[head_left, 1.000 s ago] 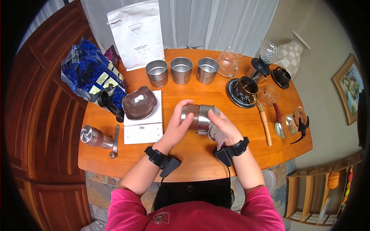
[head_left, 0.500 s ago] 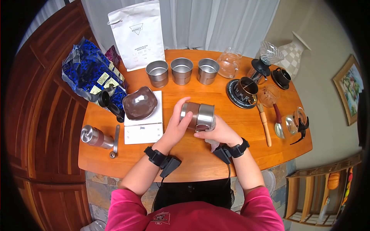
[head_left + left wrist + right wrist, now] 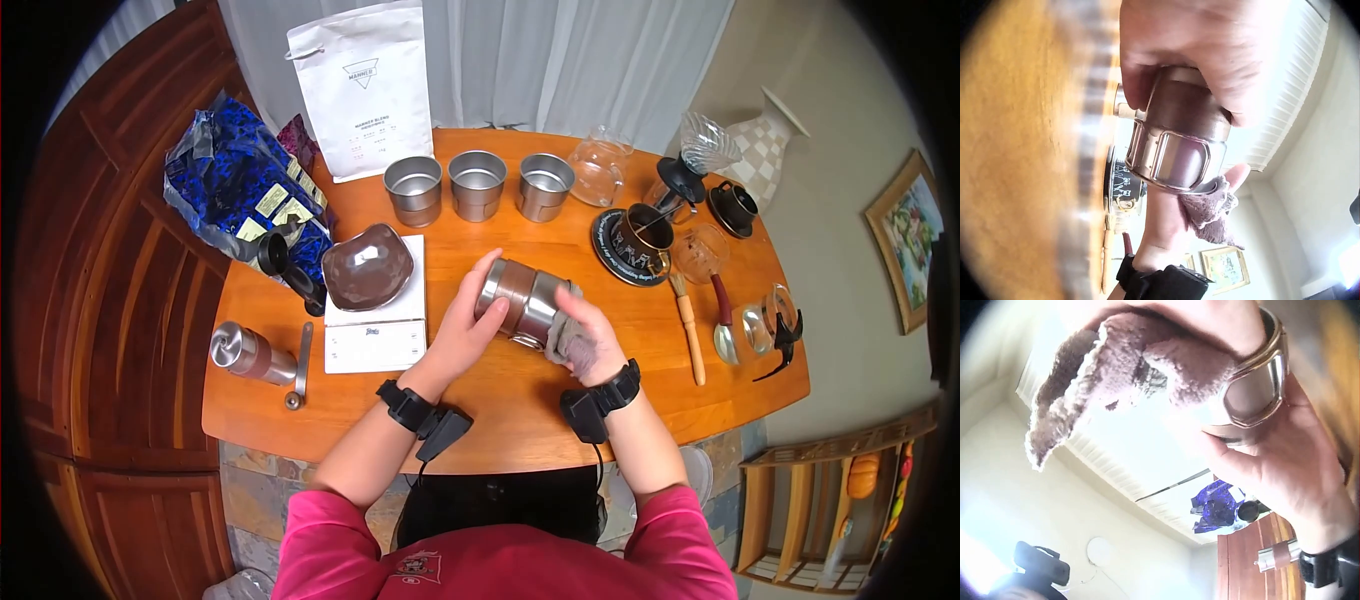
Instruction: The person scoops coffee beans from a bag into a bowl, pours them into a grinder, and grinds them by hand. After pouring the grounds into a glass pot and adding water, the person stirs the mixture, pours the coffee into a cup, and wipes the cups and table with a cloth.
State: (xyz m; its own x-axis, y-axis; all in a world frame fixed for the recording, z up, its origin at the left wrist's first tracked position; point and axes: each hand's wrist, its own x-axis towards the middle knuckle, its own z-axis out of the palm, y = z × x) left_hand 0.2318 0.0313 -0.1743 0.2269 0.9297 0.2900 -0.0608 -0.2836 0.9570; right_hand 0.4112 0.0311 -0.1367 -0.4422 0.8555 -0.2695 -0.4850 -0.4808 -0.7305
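A steel cup (image 3: 541, 304) with a brown band and fold-out wire handles lies on its side in my left hand (image 3: 467, 325), above the middle of the table. That hand grips the banded end, thumb on the near side. My right hand (image 3: 598, 350) holds a grey-mauve cloth (image 3: 572, 345) against the other end of the cup. In the left wrist view the cloth (image 3: 1211, 212) bunches at the rim, below the wire handles. The right wrist view shows the cloth (image 3: 1119, 365) hanging from under the fingers; the inside of the cup is hidden.
Three steel cups (image 3: 477, 187) line the back before a white coffee bag (image 3: 365, 95). To the left are a brown dish (image 3: 368, 267) on a white scale (image 3: 375, 347) and a hand grinder (image 3: 253, 355). A black cup (image 3: 643, 229), brush (image 3: 688, 325) and glassware stand right.
The right hand has turned on the cup, and the cloth, mostly hidden half a second ago, shows again at its end. The cup now tilts with its right end lower.
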